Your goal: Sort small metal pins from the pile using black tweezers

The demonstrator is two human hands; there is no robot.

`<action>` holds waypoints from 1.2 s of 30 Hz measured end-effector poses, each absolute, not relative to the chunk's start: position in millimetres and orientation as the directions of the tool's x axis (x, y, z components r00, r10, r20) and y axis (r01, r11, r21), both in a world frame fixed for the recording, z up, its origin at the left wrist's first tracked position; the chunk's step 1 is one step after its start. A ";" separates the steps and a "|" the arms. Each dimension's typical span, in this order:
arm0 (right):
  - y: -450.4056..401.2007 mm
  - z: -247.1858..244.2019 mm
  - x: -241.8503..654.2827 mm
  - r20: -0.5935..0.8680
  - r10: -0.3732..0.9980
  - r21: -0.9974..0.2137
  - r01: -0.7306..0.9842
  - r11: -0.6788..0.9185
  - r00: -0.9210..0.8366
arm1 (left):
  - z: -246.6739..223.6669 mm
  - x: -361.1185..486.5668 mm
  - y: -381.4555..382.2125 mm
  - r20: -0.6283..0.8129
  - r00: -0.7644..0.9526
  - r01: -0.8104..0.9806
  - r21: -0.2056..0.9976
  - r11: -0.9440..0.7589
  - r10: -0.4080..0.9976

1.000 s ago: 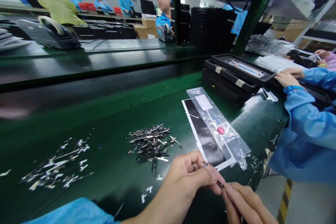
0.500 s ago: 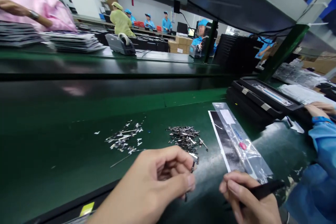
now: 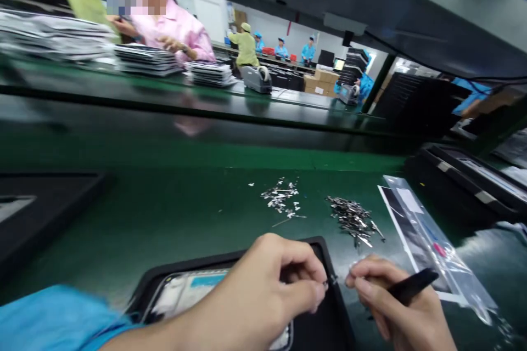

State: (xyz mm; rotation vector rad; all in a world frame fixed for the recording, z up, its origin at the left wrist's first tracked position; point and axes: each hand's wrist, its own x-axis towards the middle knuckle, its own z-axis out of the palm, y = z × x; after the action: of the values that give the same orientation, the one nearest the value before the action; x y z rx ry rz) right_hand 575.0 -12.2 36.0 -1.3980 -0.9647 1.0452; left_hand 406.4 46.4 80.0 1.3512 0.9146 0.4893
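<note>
The person wears a loose bright-blue sleeve (image 3: 57,315) on the left arm — smooth, light fabric that ends at the forearm. Both hands are bare — no gloves on the left hand (image 3: 263,290) or the right hand (image 3: 395,307). No sleeve shows at the right wrist.

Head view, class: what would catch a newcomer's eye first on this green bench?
Nearest the camera, the left hand pinches a tiny metal piece over a black tray, and the right hand grips black tweezers. Beyond the fingers lie two small heaps, dark metal parts and paler scraps. A clear bag lies right.
</note>
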 end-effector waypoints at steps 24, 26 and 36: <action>5.1 41.8 527.9 -0.267 0.962 -0.943 0.219 -0.250 -0.052 | 53.3 360.6 40.6 0.112 0.624 0.408 0.798 -0.444 0.774; 5.8 43.8 525.8 -0.240 0.971 -0.936 0.269 -0.228 -0.013 | 53.9 360.9 44.4 0.132 0.632 0.416 0.773 -0.478 0.764; 19.2 32.5 526.8 -0.016 0.985 -0.827 0.556 0.082 -0.170 | 47.0 348.8 62.0 0.075 0.774 0.464 0.607 -0.645 0.628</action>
State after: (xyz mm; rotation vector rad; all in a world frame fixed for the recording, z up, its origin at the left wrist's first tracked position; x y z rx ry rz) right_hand 526.8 19.2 32.5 -1.5219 -1.7913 0.9644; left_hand 348.8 62.0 47.0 2.3885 0.8131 0.3761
